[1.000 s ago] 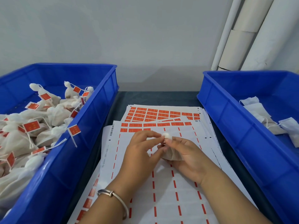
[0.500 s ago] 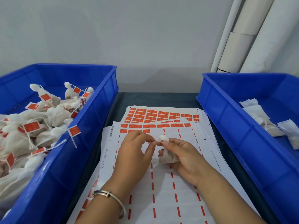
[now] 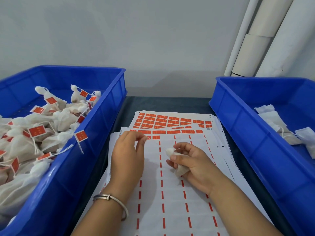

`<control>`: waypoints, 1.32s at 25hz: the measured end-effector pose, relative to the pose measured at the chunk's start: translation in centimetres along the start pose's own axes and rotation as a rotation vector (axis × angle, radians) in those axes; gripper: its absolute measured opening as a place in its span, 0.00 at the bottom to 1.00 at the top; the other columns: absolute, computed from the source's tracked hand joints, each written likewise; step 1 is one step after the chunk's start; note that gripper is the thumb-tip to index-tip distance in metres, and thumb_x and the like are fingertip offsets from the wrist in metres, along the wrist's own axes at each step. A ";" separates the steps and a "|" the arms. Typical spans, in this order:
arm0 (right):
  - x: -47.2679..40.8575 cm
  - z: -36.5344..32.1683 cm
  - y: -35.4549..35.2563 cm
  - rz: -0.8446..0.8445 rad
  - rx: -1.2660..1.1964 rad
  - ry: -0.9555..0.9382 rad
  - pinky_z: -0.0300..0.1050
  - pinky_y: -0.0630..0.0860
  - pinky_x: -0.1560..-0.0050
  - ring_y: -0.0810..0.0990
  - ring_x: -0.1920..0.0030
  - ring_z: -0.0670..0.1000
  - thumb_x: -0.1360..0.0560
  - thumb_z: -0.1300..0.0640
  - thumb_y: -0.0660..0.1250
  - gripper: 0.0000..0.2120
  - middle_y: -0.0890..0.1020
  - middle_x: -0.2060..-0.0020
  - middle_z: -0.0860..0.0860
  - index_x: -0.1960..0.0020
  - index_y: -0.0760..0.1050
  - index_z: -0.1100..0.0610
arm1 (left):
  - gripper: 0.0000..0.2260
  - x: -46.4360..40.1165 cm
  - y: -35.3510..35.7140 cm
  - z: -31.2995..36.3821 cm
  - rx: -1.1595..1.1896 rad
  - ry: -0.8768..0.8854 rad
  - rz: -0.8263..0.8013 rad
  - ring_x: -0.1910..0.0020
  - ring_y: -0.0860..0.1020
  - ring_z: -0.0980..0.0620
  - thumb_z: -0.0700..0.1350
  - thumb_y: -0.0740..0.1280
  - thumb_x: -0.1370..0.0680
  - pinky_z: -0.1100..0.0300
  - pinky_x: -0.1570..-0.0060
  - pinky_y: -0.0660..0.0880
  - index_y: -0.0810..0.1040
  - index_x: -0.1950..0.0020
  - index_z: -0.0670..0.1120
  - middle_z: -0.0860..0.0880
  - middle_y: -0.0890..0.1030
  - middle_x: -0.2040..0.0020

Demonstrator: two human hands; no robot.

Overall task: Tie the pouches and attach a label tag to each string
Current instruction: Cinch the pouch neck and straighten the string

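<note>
Fingers (image 3: 177, 156) of the right hand (image 3: 192, 166) curl round a small white pouch (image 3: 180, 170), thumb and forefinger pinching just under its gathered neck, body tucked toward the palm. Left hand (image 3: 127, 155) sits just beside it, thumb and forefinger tips pinched together; a thin string (image 3: 154, 141) looks to run from that pinch toward the pouch, too fine to be sure. Pouch hangs over the label sheet (image 3: 170, 193), between the left bin (image 3: 102, 133) of tagged pouches and the right bin (image 3: 238, 126) of untied ones. Handling guess: light, soft mesh, crushes easily, contents shift. Best hold is at the neck, firm enough to keep the gather closed while the string pulls tight. String is thin and slippery-looking; fingertip pinch near its end. Orange labels (image 3: 158, 132) sit at the sheet's far edge, within reach.
</note>
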State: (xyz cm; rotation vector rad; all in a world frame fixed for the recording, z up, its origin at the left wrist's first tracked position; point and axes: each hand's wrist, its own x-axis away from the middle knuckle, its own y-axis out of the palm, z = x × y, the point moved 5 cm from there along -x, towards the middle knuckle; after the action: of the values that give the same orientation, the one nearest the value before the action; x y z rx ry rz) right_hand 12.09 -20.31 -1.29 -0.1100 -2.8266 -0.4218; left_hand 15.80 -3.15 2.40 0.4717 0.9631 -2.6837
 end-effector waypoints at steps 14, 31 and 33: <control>3.1 -3.4 2.7 -0.433 0.326 -0.010 0.42 0.78 0.54 0.83 0.55 0.49 0.27 0.39 0.61 0.17 0.83 0.52 0.46 0.48 0.82 0.46 | 0.05 -0.7 -2.5 4.7 0.107 0.207 -0.125 0.56 0.73 0.64 0.49 0.68 0.26 0.70 0.56 0.70 0.75 0.56 0.60 0.68 0.71 0.61; -4.3 -4.1 0.8 -0.016 -0.018 0.039 0.39 0.75 0.70 0.77 0.72 0.47 0.30 0.51 0.70 0.08 0.81 0.68 0.53 0.58 0.85 0.54 | 0.20 -4.2 7.4 -1.6 -0.234 -0.018 -0.521 0.40 0.74 0.53 0.58 0.66 0.25 0.62 0.46 0.69 0.72 0.35 0.54 0.54 0.74 0.35; -4.8 -3.2 0.5 -0.027 -0.049 0.063 0.39 0.75 0.69 0.78 0.71 0.48 0.34 0.50 0.71 0.11 0.81 0.67 0.53 0.55 0.85 0.54 | 0.21 -4.3 7.9 -2.0 -0.311 0.058 -0.533 0.38 0.72 0.52 0.60 0.64 0.25 0.63 0.47 0.65 0.72 0.34 0.54 0.54 0.73 0.34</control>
State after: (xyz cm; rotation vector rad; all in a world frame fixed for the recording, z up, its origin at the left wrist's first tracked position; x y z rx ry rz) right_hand 17.61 -20.95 0.37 -0.0675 -2.7593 -0.4912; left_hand 22.82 -7.24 -1.98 0.2519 1.6940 -2.8862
